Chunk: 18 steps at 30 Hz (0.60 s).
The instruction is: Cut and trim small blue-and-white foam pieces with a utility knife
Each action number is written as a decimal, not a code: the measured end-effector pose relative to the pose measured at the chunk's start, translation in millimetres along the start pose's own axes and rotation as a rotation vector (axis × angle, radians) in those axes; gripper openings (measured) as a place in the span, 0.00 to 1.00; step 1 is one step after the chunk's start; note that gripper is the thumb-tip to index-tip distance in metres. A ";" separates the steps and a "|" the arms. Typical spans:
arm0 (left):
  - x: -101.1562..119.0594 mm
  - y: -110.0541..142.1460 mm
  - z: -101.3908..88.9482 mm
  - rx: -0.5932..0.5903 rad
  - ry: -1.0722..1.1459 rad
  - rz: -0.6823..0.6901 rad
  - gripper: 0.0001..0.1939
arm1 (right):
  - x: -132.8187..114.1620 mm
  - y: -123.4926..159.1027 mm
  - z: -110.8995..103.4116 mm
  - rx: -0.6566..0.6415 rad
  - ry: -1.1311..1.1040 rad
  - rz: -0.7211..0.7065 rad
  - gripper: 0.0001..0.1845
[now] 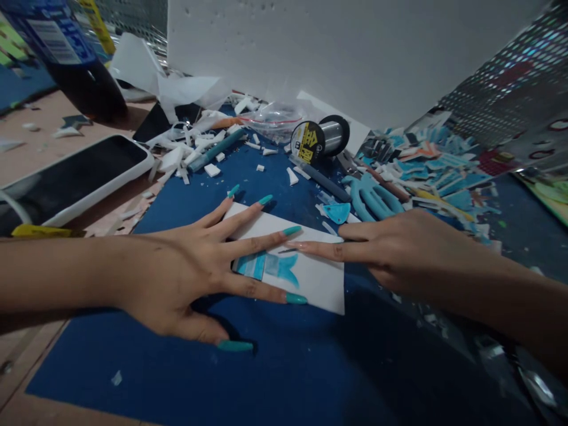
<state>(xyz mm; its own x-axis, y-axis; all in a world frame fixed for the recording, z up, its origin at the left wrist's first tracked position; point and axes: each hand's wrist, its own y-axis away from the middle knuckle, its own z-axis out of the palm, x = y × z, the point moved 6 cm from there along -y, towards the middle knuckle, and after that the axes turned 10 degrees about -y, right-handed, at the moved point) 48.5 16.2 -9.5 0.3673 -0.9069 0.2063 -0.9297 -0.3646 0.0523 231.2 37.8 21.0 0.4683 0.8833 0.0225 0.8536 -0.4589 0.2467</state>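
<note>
My left hand (190, 266) lies flat with its fingers spread, pressing on a white card-like piece (326, 284). Between its fingers shows a blue fish-tail shape (284, 267) with a striped blue section beside it. From the right, my right hand (390, 248) stretches its index finger onto the same white piece, just above the tail, its other fingers bent. A thin dark sliver or shadow lies at that fingertip; I cannot make out which. Above the right fingers sits a small bright-blue half-round piece (336, 213). Both hands rest over a dark blue mat (177, 367).
A wire spool (310, 141), a blue-handled tool (370, 192) and a teal pen-like stick (217, 149) lie behind. White scraps (177, 157) and blue offcuts (439, 165) are heaped around. At left are a phone (75, 177) and a dark drink bottle (84, 77).
</note>
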 end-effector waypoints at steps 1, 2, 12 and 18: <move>0.0 0.1 0.0 0.003 0.006 -0.002 0.35 | 0.0 1.3 1.4 0.006 0.010 -0.002 0.46; -0.4 0.2 -0.2 0.009 0.013 -0.006 0.35 | 0.1 3.0 3.2 0.014 0.023 -0.002 0.46; -7.0 -4.1 -4.0 -0.075 0.088 0.083 0.34 | 6.0 4.4 8.0 0.068 -0.018 -0.017 0.49; -3.7 -1.6 -4.5 -0.013 0.055 -0.007 0.36 | 10.8 4.6 8.8 -0.009 -0.010 0.000 0.47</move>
<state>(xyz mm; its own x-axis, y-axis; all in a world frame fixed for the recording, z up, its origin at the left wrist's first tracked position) 48.5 21.1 -5.9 0.3717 -0.8914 0.2595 -0.9277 -0.3674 0.0666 242.2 44.4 13.8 0.4705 0.8823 0.0131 0.8514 -0.4579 0.2559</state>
